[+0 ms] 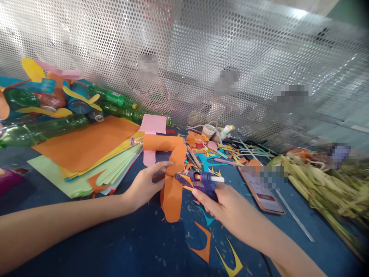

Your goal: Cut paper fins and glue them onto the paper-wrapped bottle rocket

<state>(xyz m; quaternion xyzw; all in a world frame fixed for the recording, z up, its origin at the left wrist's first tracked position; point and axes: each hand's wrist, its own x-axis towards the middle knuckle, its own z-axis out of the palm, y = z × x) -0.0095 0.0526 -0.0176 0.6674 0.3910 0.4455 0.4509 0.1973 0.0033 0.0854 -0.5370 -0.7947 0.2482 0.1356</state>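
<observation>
My right hand (pixel 217 204) grips a dark blue hot glue gun (pixel 203 182) with a white glue stick (pixel 217 179) poking out of its back. The gun's nozzle points left, at the middle of a long orange paper strip (pixel 173 196) with rounded ends. My left hand (pixel 150 181) pinches that strip from its left side, fingertips partly behind the paper. Just beyond lies a plastic bottle (pixel 137 141) wrapped in orange paper (pixel 163 142), with a pink paper strip (pixel 152 124) passing under it. Whether the nozzle touches the strip is hard to tell.
Coloured paper sheets (pixel 89 142) and green plastic bottles (pixel 46 127) lie at the left. Paper scraps (pixel 204 154) litter the middle and front. At the right are a phone (pixel 263 192), a clear stick (pixel 295 217) and dried husks (pixel 319 184). A perforated metal panel (pixel 184 57) stands behind.
</observation>
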